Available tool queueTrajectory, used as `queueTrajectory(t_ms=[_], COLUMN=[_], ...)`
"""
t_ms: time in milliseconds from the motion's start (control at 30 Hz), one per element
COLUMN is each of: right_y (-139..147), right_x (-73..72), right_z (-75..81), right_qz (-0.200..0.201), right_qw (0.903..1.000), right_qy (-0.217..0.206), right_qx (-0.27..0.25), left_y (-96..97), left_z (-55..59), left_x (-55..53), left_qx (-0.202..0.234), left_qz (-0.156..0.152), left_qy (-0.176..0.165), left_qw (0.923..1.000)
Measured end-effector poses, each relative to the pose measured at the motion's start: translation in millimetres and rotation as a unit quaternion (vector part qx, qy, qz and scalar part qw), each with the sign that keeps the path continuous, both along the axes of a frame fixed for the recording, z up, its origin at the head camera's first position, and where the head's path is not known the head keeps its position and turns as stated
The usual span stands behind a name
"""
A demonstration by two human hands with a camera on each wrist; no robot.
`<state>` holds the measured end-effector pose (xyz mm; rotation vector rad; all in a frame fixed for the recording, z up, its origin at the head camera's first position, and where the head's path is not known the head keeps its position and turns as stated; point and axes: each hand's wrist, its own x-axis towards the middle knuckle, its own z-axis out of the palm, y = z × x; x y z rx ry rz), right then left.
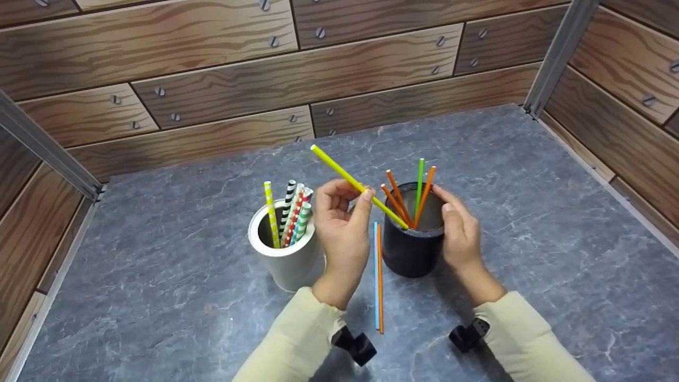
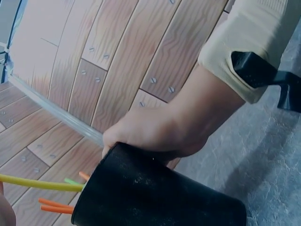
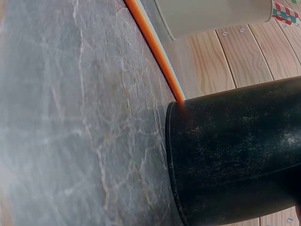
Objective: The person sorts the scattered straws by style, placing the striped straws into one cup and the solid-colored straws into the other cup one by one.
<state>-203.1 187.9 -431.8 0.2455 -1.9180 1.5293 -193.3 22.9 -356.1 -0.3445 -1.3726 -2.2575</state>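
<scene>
My left hand (image 1: 345, 228) pinches a yellow straw (image 1: 339, 168) between thumb and fingers. The straw slants down, its lower end at the rim of a black cup (image 1: 411, 252). My right hand (image 1: 464, 233) holds the cup's right side, fingers at the rim. Inside the cup stand a green straw (image 1: 420, 178) and several orange straws (image 1: 426, 191). To the left is a white cup (image 1: 289, 265) with patterned straws (image 1: 289, 212), its right side partly behind my left hand. In the left wrist view the yellow straw (image 2: 42, 183) reaches the black cup's mouth.
A blue straw (image 1: 376, 297) and an orange straw (image 1: 380, 305) lie side by side on the grey marbled table (image 1: 175, 297), between the two cups. Wood-patterned walls (image 1: 223, 79) with metal corner posts (image 1: 554, 53) enclose the table's back and sides.
</scene>
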Motion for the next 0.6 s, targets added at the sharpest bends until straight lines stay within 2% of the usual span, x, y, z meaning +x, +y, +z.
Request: queueTrajectory(t_ms=[367, 600], right_y=[1, 1], right_x=[-0.6, -1.7], right_z=[-1.2, -2.2], right_qz=[0.004, 0.001], right_qw=[1.0, 1.0], right_qy=[0.007, 0.002], right_qx=[-0.006, -0.008], left_y=[2.7, 9.5], left_z=[-6.2, -16.6], left_x=[-6.0, -9.1], left_qx=[0.014, -0.013], left_qz=[-0.001, 0.0], left_qy=[-0.006, -0.021], left_qw=[0.9999, 0.9997])
